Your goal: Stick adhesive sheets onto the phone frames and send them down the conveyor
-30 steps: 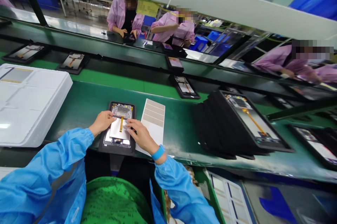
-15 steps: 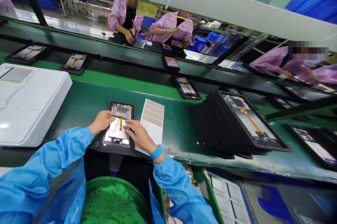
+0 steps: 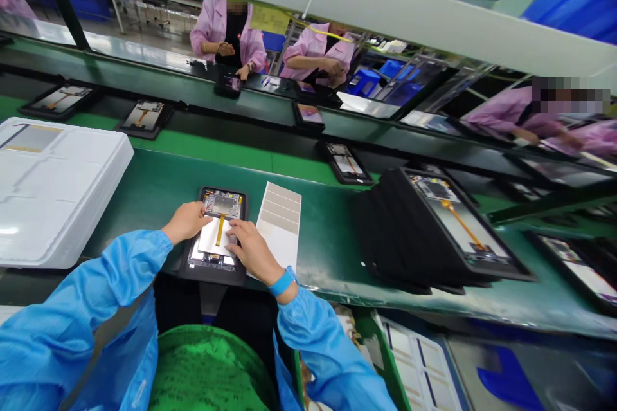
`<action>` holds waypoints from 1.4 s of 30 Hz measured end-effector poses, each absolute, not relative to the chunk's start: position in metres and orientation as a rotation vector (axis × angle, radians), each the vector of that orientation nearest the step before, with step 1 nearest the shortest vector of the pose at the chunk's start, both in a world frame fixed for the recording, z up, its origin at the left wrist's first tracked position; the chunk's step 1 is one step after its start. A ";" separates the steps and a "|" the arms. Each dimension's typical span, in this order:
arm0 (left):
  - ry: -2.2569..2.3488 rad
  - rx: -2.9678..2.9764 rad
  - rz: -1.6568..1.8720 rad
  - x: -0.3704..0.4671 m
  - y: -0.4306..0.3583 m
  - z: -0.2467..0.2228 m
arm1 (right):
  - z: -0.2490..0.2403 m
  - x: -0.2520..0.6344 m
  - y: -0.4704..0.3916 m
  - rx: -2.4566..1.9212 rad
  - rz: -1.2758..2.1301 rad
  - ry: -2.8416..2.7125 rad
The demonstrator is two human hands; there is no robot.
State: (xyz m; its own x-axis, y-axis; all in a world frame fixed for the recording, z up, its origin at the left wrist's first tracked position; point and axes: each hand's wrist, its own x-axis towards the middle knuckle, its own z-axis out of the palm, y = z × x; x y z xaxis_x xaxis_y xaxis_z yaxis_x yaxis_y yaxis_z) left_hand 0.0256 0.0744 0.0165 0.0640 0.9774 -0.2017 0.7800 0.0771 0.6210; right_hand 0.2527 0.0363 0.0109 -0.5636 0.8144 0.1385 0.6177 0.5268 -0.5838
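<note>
Left hand: my left hand (image 3: 186,220) lay on the left edge of the tablet (image 3: 215,235), fingers loosely curled and pressing flat, gripping nothing; I judged it was there to steady the frame.
Right hand: my right hand (image 3: 252,251) rested on the tablet's right side, fingers stretched flat toward the orange ribbon (image 3: 219,229), pinching nothing I could see.
Tablet: open, back up, in a black tray at the near edge of the green bench (image 3: 328,231), right in front of me.
Sheet: a white sheet (image 3: 279,221) with grey strips lay just beside the tablet on the right, touching my right wrist's side.
Left room: a white foam tray (image 3: 53,186) sat well apart, green gap between.
Right room: a leaning stack (image 3: 434,231) of black trays stood apart, bare bench between.
Beyond: a conveyor (image 3: 216,150) carried more units; people in pink worked across it.
</note>
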 end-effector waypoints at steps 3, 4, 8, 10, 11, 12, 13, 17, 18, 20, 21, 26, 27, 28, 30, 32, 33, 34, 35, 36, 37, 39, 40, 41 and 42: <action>1.841 1.823 0.332 0.024 0.076 0.024 | 0.009 0.250 0.037 -1.197 0.625 -2.408; 1.884 1.851 0.310 0.023 0.075 0.025 | 0.008 0.250 0.036 -1.201 0.604 -2.417; 2.086 2.047 0.291 0.016 0.062 0.015 | 0.004 0.251 0.028 -1.229 0.519 -2.368; 2.107 2.088 0.337 0.014 0.050 0.000 | 0.001 0.251 0.019 -1.350 0.422 -2.271; 2.090 2.073 0.372 0.014 0.043 -0.008 | -0.001 0.250 0.015 -1.429 0.380 -2.219; 2.060 2.043 0.417 0.016 0.037 -0.016 | -0.002 0.249 0.011 -1.504 0.357 -2.177; 2.025 2.002 0.475 0.018 0.031 -0.023 | -0.004 0.248 0.007 -1.563 0.359 -2.150; 1.848 1.756 0.859 0.032 0.014 -0.031 | -0.006 0.248 0.002 -1.607 0.469 -2.088; 1.768 1.653 0.966 0.036 0.013 -0.028 | -0.006 0.251 0.003 -1.582 0.503 -2.069; 1.582 1.394 1.116 0.042 0.016 -0.019 | -0.007 0.263 0.008 -1.529 0.564 -2.016; 1.504 1.260 1.146 0.044 0.021 -0.013 | -0.008 0.271 0.010 -1.517 0.567 -1.995; 1.511 0.935 1.196 0.049 0.100 0.012 | -0.026 0.323 0.011 -1.662 0.262 -2.125; 1.560 0.946 1.214 0.050 0.125 0.016 | -0.031 0.333 0.009 -1.678 0.216 -2.189; 1.616 0.975 1.222 0.053 0.150 0.019 | -0.036 0.342 0.007 -1.683 0.188 -2.244; 1.736 1.046 1.214 0.061 0.202 0.024 | -0.044 0.358 0.002 -1.676 0.147 -2.312; 1.832 1.106 1.194 0.072 0.248 0.029 | -0.050 0.371 0.000 -1.667 0.109 -2.336; 1.860 1.133 1.186 0.078 0.268 0.032 | -0.054 0.376 0.000 -1.661 0.091 -2.340; 1.877 1.162 1.178 0.084 0.286 0.036 | -0.058 0.380 0.000 -1.656 0.071 -2.341; 1.896 1.201 1.165 0.091 0.300 0.039 | -0.063 0.383 0.000 -1.650 0.050 -2.341; 1.914 1.245 1.150 0.097 0.312 0.042 | -0.068 0.386 0.000 -1.636 0.029 -2.345; 1.930 1.292 1.134 0.103 0.320 0.045 | -0.075 0.389 -0.001 -1.621 0.007 -2.353; 1.950 1.401 1.103 0.113 0.325 0.049 | -0.088 0.393 -0.005 -1.594 -0.048 -2.375; 1.950 1.451 1.087 0.117 0.320 0.049 | -0.094 0.395 -0.009 -1.581 -0.077 -2.390; 1.929 1.526 1.062 0.120 0.310 0.048 | -0.099 0.398 -0.014 -1.563 -0.100 -2.410; 1.870 1.643 1.016 0.122 0.294 0.046 | -0.103 0.400 -0.020 -1.536 -0.108 -2.434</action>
